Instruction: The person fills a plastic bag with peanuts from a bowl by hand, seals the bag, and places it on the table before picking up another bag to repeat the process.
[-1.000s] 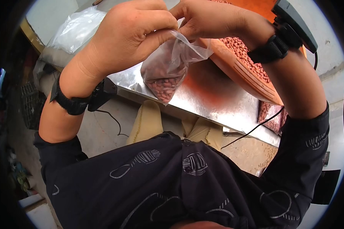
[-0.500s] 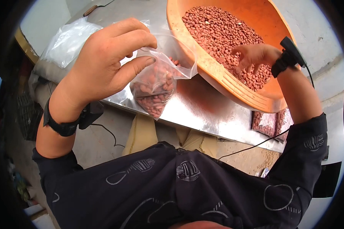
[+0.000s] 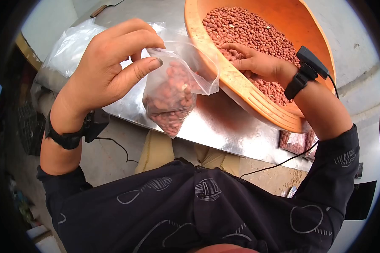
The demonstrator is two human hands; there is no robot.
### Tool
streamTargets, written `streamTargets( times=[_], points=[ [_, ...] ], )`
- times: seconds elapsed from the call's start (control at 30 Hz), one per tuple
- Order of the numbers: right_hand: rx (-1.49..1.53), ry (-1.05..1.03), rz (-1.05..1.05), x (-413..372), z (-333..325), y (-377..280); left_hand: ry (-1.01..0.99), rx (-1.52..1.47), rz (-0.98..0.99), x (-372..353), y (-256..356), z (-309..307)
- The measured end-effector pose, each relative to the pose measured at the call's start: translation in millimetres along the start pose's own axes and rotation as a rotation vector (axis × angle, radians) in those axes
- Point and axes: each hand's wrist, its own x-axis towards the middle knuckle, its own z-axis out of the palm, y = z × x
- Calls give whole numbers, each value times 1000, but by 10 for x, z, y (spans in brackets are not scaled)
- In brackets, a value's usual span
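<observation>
My left hand (image 3: 114, 63) pinches the rim of a clear plastic bag (image 3: 156, 95) between thumb and fingers. Reddish peanuts (image 3: 173, 90) fill the lower part of the bag, which hangs at the metal table's front edge with its mouth spread toward the basin. Inside the orange basin (image 3: 257, 103), close to its left rim, my right hand (image 3: 261, 63) is cupped, palm side down and to the left. Peanuts show between its thumb and curled fingers; how many it holds is hidden. A broad heap of peanuts (image 3: 249, 27) lies behind this hand.
Empty clear bags (image 3: 71, 50) are piled on the left. Filled peanut packs (image 3: 292, 141) lie at the table's (image 3: 223, 137) right front, partly under the basin. A wooden-handled tool (image 3: 99, 11) rests at the back left. A cable (image 3: 278, 164) runs from the right wrist device.
My right hand has moved left through the basin toward the rim, its fingers now gathered around peanuts. My left hand shifted slightly left, still gripping the bag, which hangs a bit lower.
</observation>
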Motion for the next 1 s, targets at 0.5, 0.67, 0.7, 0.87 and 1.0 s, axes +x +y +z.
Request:
streamTargets(
  times=[0.5,0.67,0.7,0.87,1.0],
  points=[
    [-97,278,-197,201,-121,-249,12,-9,162,45,93,28],
    [-215,345,-113,135,-179,-102,28,-4,160,40,111,39],
    [-229,334,-119,116,-205,-99,33,-1,162,36,114,43],
    [-262,303,-193,56,-357,-199,45,16,169,33,118,51],
    [-196,307,-341,-120,-196,-593,61,62,177,44,122,52]
  ],
)
